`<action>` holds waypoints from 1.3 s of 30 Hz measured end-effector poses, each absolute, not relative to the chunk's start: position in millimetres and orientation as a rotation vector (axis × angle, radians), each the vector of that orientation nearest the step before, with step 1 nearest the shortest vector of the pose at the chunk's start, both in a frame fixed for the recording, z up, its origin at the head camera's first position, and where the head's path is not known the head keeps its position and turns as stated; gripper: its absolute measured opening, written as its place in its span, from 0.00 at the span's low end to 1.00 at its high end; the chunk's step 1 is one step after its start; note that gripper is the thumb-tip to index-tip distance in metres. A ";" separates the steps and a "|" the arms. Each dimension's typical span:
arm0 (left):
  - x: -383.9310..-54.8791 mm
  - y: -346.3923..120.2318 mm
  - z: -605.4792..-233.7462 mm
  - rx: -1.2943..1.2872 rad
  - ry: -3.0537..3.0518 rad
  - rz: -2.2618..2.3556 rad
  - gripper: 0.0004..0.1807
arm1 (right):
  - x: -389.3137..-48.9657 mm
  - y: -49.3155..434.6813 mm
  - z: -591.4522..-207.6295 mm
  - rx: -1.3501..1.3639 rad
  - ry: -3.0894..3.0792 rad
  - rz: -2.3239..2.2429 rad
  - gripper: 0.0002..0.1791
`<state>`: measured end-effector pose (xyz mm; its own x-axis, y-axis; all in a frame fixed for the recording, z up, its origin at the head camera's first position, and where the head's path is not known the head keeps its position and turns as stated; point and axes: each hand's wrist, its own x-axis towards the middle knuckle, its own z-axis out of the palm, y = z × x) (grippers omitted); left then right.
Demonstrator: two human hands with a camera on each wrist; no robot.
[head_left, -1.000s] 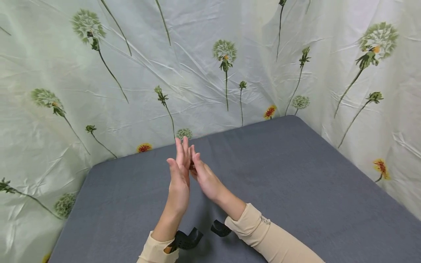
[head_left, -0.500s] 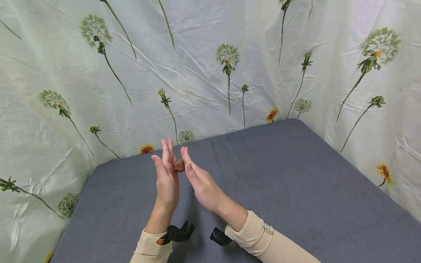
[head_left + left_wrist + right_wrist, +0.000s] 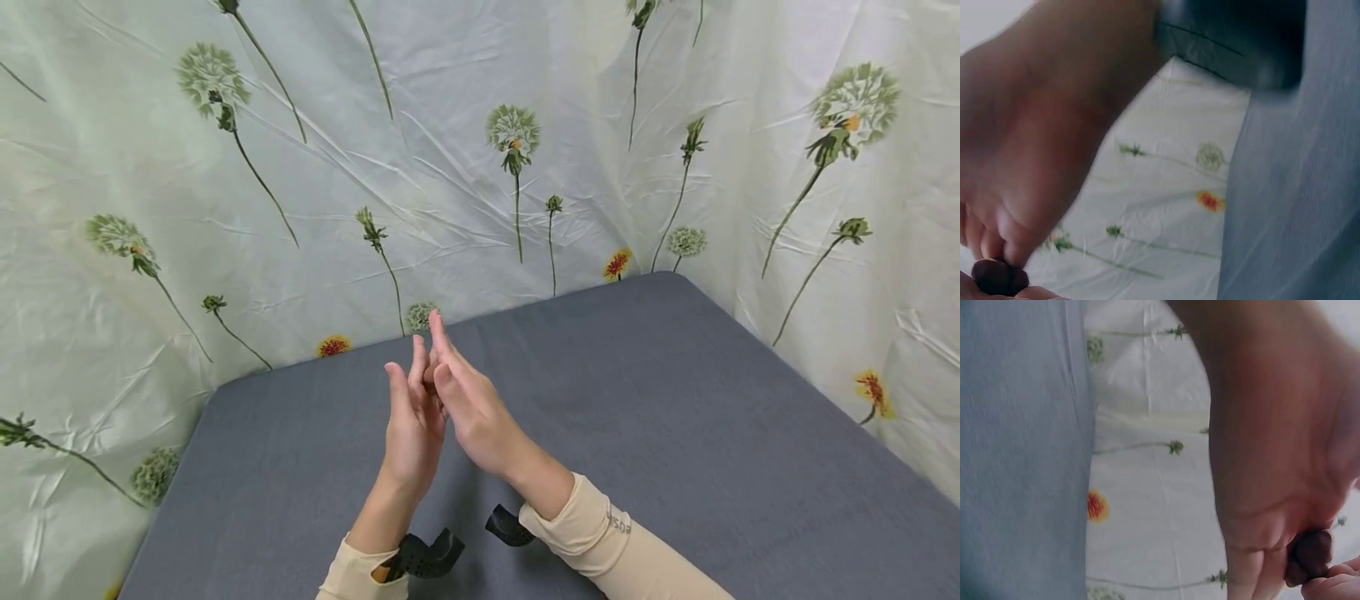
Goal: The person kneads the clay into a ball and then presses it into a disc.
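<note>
A small dark brown lump (image 3: 1312,553) with a rounded, uneven surface lies between my two hands; the frames do not show what it is made of. My left hand (image 3: 414,437) stands upright, palm turned inward and fingers mostly extended. Leaning in from the other side is my right hand (image 3: 480,417), its fingers straight and overlapping the left fingers in the head view. Low in the left wrist view the lump (image 3: 1000,277) sits pressed at the base of fingers. The head view mostly hides it behind the hands.
A grey cloth-covered table (image 3: 637,400) spreads under both hands. Behind it and to the right hangs a white curtain (image 3: 450,167) printed with dandelions. Black curved wrist mounts (image 3: 431,557) stick out from the inner side of both wrists, near each other.
My palms parted slightly half a second ago, showing the brown lump, and are now closer together. The right hand has slid forward and the left hand has shifted right and back toward me.
</note>
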<state>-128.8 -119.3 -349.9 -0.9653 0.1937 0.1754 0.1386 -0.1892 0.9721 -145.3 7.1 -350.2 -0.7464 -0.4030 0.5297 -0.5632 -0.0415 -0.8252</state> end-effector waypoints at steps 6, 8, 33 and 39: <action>-118.3 -109.7 -343.2 0.532 1.982 2.274 0.49 | -154.5 13.4 -350.9 1.007 -2.077 1.851 0.44; -115.5 -109.0 -340.6 0.567 1.994 2.267 0.49 | -155.7 13.5 -351.8 1.003 -2.077 1.835 0.44; -144.2 -147.7 -354.6 0.402 2.294 2.350 0.42 | -134.8 -15.0 -367.4 1.197 -2.356 1.805 0.40; -154.4 -142.8 -370.2 0.364 2.248 2.294 0.45 | -139.7 -11.9 -366.4 1.111 -2.373 1.802 0.42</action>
